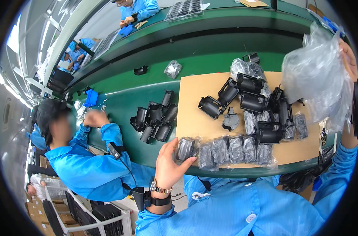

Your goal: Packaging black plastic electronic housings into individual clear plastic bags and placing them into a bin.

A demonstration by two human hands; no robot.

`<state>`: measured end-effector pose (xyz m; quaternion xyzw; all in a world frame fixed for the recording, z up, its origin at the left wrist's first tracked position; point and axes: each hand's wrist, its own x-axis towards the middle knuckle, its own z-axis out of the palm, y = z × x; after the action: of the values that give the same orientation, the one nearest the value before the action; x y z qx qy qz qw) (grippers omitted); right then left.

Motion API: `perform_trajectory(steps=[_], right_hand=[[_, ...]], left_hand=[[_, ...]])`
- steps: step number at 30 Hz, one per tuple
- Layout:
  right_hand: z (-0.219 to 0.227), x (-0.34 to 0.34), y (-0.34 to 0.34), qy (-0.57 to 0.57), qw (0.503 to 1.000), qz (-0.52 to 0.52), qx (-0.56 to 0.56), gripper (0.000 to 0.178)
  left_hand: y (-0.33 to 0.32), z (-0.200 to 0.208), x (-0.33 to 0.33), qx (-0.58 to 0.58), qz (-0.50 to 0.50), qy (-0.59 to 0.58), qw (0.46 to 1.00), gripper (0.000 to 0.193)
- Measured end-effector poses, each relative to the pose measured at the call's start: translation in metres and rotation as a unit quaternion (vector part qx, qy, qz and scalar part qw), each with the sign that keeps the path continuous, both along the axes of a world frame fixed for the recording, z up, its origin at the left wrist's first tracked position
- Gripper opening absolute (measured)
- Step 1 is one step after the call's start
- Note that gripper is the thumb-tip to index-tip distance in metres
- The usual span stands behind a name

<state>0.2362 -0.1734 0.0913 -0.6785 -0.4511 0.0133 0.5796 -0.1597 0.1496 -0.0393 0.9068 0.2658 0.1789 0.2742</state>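
My left hand (pixel 169 161) is at the left end of a row of bagged parts. Its thumb and fingers bracket a black plastic part in a clear bag (pixel 186 149), which lies on the cardboard sheet (pixel 194 94). To the right, along the near edge, lie several more bagged black parts (pixel 220 150). My right hand (pixel 347 59) is raised at the far right, closed on a bunch of clear plastic bags (pixel 316 70) that hangs over the cardboard and partly hides the black parts behind it. Unbagged black curved housings (pixel 253 102) are piled on the cardboard.
A grey-black part (pixel 230 119) sits alone mid-cardboard. More black housings (pixel 155 116) lie on the green table (pixel 127 94) to the left. A co-worker in blue (pixel 92 161) sits at my left. Across the table is a raised green shelf (pixel 226 29).
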Motion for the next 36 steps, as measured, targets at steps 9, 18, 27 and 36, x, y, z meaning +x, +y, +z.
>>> perform_trajectory(steps=[9, 18, 27, 36], right_hand=[[0.031, -0.046, 0.025, -0.351, 0.928, -0.099, -0.081, 0.005], [0.039, -0.137, 0.089, -0.429, 0.874, 0.124, -0.192, 0.044], [0.01, -0.106, 0.073, -0.423, 0.9, 0.084, -0.057, 0.012], [0.014, -0.077, 0.05, -0.39, 0.914, -0.04, -0.106, 0.003]], left_hand=[[0.014, 0.026, 0.035, -0.537, -0.044, -0.327, 0.776, 0.039], [-0.053, 0.103, 0.122, -0.605, -0.201, -0.184, 0.748, 0.046], [-0.063, 0.093, 0.143, -0.603, -0.223, -0.094, 0.76, 0.05], [-0.014, 0.052, 0.041, -0.029, -0.149, 0.132, 0.979, 0.061]])
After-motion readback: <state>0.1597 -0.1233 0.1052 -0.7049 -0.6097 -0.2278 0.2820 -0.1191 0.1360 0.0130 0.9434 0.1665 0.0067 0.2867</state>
